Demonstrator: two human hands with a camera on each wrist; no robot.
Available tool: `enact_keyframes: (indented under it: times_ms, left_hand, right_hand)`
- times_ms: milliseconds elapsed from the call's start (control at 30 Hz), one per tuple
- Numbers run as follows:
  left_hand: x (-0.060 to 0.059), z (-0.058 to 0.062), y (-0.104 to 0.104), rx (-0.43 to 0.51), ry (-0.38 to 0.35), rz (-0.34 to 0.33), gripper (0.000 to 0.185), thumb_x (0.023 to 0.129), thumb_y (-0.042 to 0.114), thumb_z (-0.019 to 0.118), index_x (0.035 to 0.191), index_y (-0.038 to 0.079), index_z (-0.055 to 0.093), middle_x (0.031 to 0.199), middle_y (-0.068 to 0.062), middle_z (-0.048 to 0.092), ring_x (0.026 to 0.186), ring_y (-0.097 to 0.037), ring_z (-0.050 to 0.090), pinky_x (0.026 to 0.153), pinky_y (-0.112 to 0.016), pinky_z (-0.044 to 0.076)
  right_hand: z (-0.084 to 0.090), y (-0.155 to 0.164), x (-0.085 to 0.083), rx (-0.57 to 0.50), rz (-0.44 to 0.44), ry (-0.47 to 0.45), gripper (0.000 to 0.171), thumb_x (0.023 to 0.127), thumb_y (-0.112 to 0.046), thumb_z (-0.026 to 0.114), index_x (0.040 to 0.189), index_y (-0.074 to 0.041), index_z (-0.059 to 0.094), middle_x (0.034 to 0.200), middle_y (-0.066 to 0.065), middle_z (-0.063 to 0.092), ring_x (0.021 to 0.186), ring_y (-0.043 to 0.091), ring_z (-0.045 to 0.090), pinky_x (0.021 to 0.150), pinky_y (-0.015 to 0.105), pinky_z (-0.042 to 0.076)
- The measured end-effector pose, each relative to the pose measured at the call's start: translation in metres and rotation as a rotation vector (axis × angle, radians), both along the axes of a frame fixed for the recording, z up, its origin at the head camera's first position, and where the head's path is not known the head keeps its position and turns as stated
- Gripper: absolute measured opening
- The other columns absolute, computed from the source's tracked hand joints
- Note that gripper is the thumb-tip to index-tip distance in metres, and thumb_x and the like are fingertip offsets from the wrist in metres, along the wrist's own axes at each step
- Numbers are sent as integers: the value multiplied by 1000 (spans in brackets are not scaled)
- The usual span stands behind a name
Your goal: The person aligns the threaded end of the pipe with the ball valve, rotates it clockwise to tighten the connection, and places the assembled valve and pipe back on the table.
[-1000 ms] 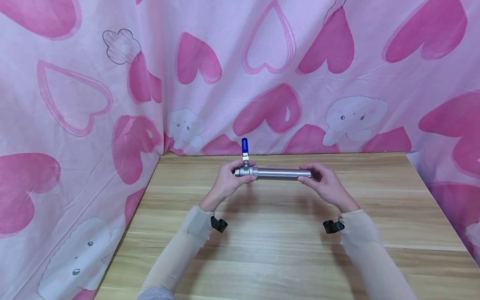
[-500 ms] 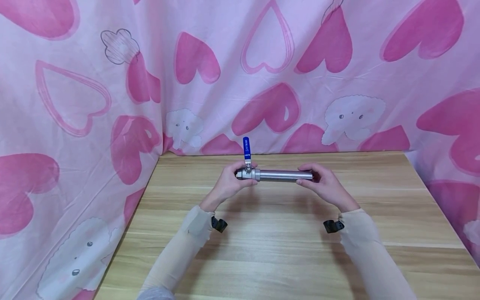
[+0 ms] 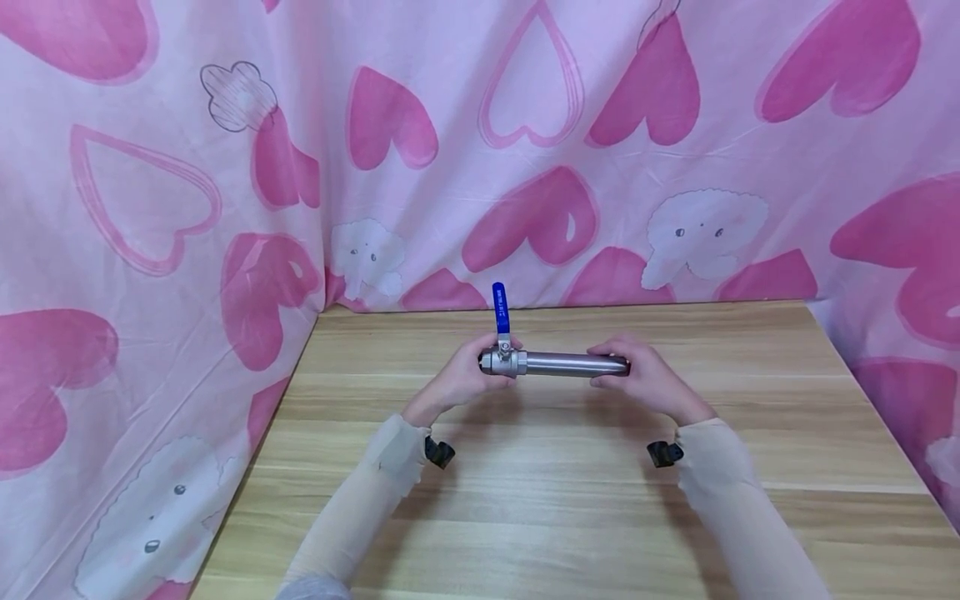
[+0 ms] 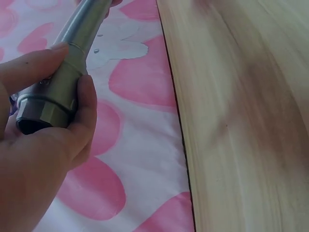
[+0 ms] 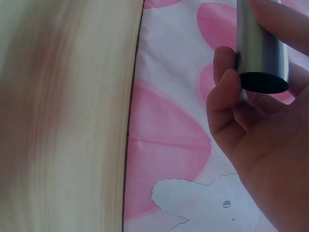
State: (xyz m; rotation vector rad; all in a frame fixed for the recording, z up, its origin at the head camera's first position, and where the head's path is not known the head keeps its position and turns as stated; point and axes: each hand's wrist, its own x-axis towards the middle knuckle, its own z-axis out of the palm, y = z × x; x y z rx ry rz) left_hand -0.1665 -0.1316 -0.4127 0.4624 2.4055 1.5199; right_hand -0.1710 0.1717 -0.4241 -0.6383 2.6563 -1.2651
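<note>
A metal ball valve (image 3: pixel 501 362) with a blue lever handle (image 3: pixel 501 308) is joined to a smooth steel pipe (image 3: pixel 566 364). Both are held level above the wooden table. My left hand (image 3: pixel 467 372) grips the valve body, thumb on one side and fingers on the other. In the left wrist view, the valve's hexagonal end (image 4: pixel 43 112) faces the camera. My right hand (image 3: pixel 651 379) holds the pipe's far end. The right wrist view shows the fingers (image 5: pixel 224 94) curled around the pipe (image 5: pixel 263 53), whose round open end looks dark inside.
The wooden table (image 3: pixel 555 500) stretches below both hands. A pink heart-print curtain (image 3: pixel 450 200) closes off the back and sides of it. A small black wrist mount (image 3: pixel 439 452) sits at the left wrist, and a matching black mount (image 3: pixel 664 454) at the right.
Both hands have brought the valve and pipe slightly down toward me and a little right. The blue lever now leans more to the left at its top, and the pipe's right end dips slightly.
</note>
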Motion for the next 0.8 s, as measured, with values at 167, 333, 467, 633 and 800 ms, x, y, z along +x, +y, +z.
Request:
enact_keyframes:
  times_ms: [167, 333, 467, 633, 800]
  left_hand:
    - [-1, -5, 2, -27, 15, 25, 56, 76, 1, 79, 127, 13, 60, 121, -6, 64, 104, -23, 59, 95, -40, 49]
    - [-1, -9, 5, -92, 73, 32, 56, 72, 8, 84, 124, 9, 63, 117, -7, 68, 98, -19, 62, 92, -37, 50]
    - [0, -15, 6, -126, 97, 28, 57, 70, 10, 85, 123, 8, 64, 118, -6, 68, 98, -18, 62, 92, -37, 50]
    - [-1, -23, 7, -143, 106, 20, 54, 70, 8, 85, 121, 11, 66, 113, -2, 67, 98, -17, 62, 91, -37, 50]
    - [-4, -35, 6, -159, 67, 31, 54, 70, 8, 85, 121, 11, 66, 111, -1, 68, 97, -16, 63, 92, -36, 50]
  right_hand:
    - [-5, 0, 0, 11, -3, -19, 32, 82, -13, 77, 112, -17, 68, 106, 2, 60, 94, 19, 55, 86, 37, 46]
    - [-13, 1, 0, 19, -17, 3, 30, 80, -10, 77, 109, -16, 68, 104, 3, 60, 93, 18, 55, 84, 33, 46]
    - [-20, 2, -1, 30, -21, 13, 30, 80, -8, 77, 108, -16, 68, 104, 3, 60, 94, 18, 55, 84, 34, 47]
    - [-28, 3, -3, 41, -26, -17, 29, 81, -8, 76, 107, -16, 68, 105, 3, 61, 95, 19, 56, 86, 38, 47]
    - [-37, 3, -6, 69, -17, -14, 28, 80, -9, 77, 106, -15, 69, 106, 3, 62, 96, 21, 55, 89, 41, 45]
